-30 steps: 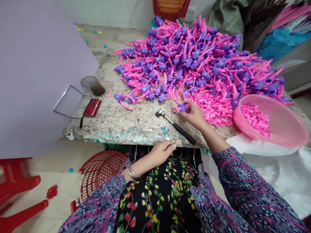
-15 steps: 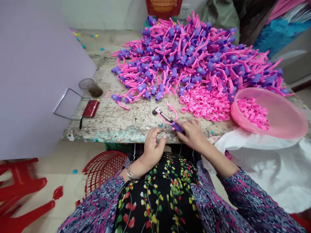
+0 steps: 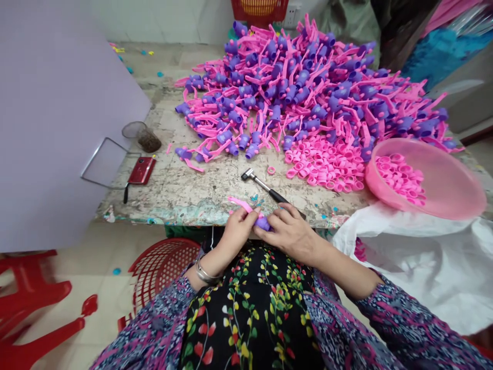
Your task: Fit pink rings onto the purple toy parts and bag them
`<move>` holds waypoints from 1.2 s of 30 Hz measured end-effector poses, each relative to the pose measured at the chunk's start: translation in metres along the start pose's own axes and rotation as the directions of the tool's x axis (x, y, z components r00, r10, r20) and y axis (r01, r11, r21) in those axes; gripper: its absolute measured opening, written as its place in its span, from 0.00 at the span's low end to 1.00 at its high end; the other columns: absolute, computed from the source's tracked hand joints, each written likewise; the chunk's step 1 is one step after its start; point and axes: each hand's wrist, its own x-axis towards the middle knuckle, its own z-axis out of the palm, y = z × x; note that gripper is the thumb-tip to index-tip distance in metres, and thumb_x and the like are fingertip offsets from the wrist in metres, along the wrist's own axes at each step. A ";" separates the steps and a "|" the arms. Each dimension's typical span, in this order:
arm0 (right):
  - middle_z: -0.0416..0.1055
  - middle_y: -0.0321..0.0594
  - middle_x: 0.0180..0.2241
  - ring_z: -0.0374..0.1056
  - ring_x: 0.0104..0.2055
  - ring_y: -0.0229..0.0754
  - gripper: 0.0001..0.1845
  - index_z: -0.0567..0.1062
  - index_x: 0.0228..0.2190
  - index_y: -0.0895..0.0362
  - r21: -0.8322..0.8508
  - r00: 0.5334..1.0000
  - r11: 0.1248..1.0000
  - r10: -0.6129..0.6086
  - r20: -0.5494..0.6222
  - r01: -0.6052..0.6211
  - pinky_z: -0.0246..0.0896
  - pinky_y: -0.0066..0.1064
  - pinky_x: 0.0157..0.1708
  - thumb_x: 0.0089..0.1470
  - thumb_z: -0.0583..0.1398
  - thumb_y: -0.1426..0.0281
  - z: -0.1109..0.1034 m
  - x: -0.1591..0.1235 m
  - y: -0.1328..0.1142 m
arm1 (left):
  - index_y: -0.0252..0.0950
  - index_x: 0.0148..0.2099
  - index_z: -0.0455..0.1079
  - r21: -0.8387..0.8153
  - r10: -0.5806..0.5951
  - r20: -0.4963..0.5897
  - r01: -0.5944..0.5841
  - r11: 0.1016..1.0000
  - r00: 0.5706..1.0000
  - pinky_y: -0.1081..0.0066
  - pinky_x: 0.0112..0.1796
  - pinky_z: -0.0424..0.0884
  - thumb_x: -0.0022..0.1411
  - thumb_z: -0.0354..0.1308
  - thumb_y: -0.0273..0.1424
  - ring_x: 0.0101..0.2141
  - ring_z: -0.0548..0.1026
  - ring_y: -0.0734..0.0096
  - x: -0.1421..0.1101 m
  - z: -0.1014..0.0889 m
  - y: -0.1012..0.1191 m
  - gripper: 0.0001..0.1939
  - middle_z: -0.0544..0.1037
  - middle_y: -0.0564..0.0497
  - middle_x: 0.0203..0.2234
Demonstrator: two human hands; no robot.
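Between my two hands, at the table's front edge, is a purple plastic doll torso with pink limbs [image 3: 263, 223]. My left hand [image 3: 238, 229] pinches it at the pink limb side, with one pink limb sticking out up and left. My right hand [image 3: 290, 231] is closed round the purple body from the right, and its fingers hide part of it. Just beyond my hands lies a hammer [image 3: 265, 186] with a black handle, partly behind my right fingers. A single pink ring [image 3: 271, 170] rests on the table past the hammer.
A big heap of purple-and-pink doll torsos [image 3: 300, 87] covers the back. Pink rings [image 3: 327, 164] lie before it, beside a pink bowl [image 3: 454, 185] with more rings. At left are a red phone-like device [image 3: 142, 170] and a glass [image 3: 148, 140]. A white sack [image 3: 419, 267] hangs at right.
My right hand has brought one doll torso from the heap's front to the table edge. My left hand has risen from my lap and taken hold of it too.
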 end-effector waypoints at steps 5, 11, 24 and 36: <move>0.71 0.45 0.48 0.66 0.49 0.48 0.22 0.68 0.57 0.48 0.419 0.983 0.905 0.133 -0.130 -0.067 0.62 0.43 0.48 0.62 0.57 0.67 -0.004 0.014 0.012 | 0.35 0.30 0.70 -0.243 0.008 -0.076 -0.026 0.970 0.997 0.73 0.33 0.63 0.57 0.61 0.44 0.29 0.66 0.73 0.003 -0.013 0.004 0.16 0.70 0.55 0.24; 0.77 0.45 0.39 0.71 0.41 0.47 0.19 0.76 0.50 0.56 0.337 0.656 0.595 0.748 0.098 -0.729 0.64 0.37 0.43 0.61 0.55 0.66 0.039 0.033 0.079 | 0.33 0.37 0.75 -0.487 -0.157 -0.044 0.116 0.866 0.987 0.75 0.30 0.66 0.53 0.63 0.51 0.27 0.68 0.75 0.007 -0.024 0.007 0.24 0.73 0.54 0.26; 0.79 0.48 0.37 0.73 0.39 0.51 0.21 0.76 0.48 0.55 0.115 0.537 0.525 0.826 0.168 -0.843 0.61 0.35 0.35 0.61 0.53 0.59 0.055 0.072 0.103 | 0.31 0.31 0.74 -0.549 -0.162 0.210 0.253 0.796 0.964 0.71 0.29 0.71 0.48 0.67 0.38 0.25 0.75 0.71 0.002 -0.035 0.020 0.14 0.78 0.48 0.23; 0.73 0.37 0.35 0.66 0.29 0.35 0.13 0.76 0.44 0.52 0.788 0.809 0.483 0.586 0.033 -0.382 0.63 0.28 0.29 0.56 0.62 0.67 0.016 0.029 0.011 | 0.34 0.33 0.71 -0.332 -0.053 0.020 0.057 0.942 0.998 0.75 0.27 0.64 0.54 0.65 0.43 0.22 0.68 0.76 0.000 -0.023 0.023 0.17 0.73 0.54 0.19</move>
